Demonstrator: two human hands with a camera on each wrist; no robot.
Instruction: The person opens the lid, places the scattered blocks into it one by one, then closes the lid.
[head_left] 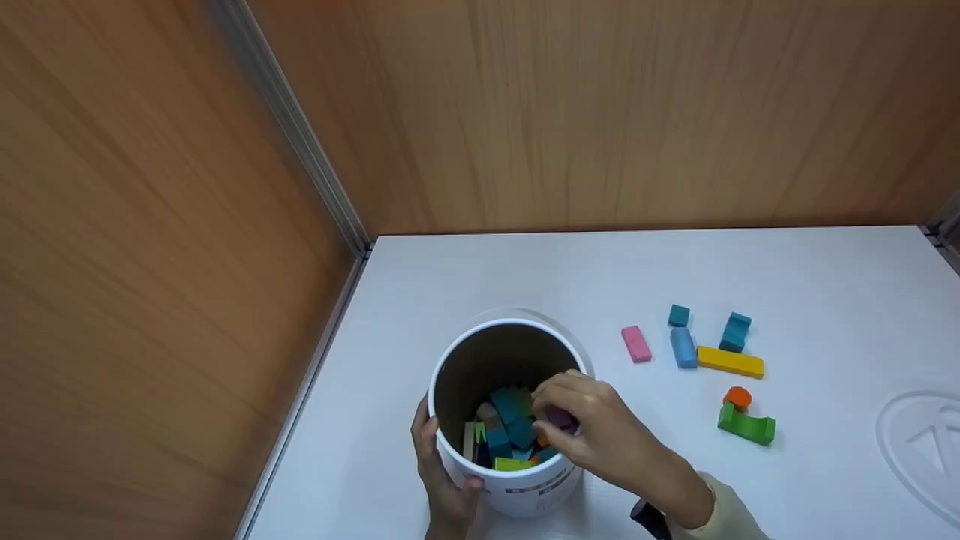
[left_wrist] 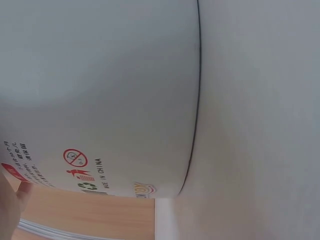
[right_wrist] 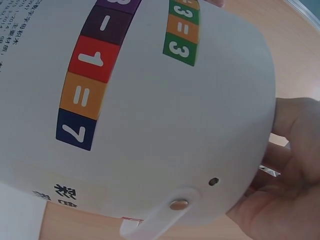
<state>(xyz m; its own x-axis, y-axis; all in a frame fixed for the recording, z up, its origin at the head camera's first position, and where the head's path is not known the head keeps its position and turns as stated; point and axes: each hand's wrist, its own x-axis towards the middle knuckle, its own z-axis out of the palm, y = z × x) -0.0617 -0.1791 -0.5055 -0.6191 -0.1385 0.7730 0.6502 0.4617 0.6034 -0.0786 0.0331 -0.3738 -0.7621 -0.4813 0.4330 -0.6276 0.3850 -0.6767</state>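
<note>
Grasping the white bucket (head_left: 536, 495) with the left hand (head_left: 447, 472); reaching inside with the right hand (head_left: 596, 418), over a purple block (head_left: 560, 420) — pinched or merely near, cannot tell. Could tip the bucket, spilling the blocks (head_left: 506, 427), by catching its rim (head_left: 510, 322).

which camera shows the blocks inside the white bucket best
The head view, looking down onto the blocks inside the white bucket. Both wrist views show the bucket only from outside, no blocks visible.

Wood-grain panels (head_left: 600, 112) and a metal strip (head_left: 304, 142) border the white tabletop (head_left: 375, 322).
</note>
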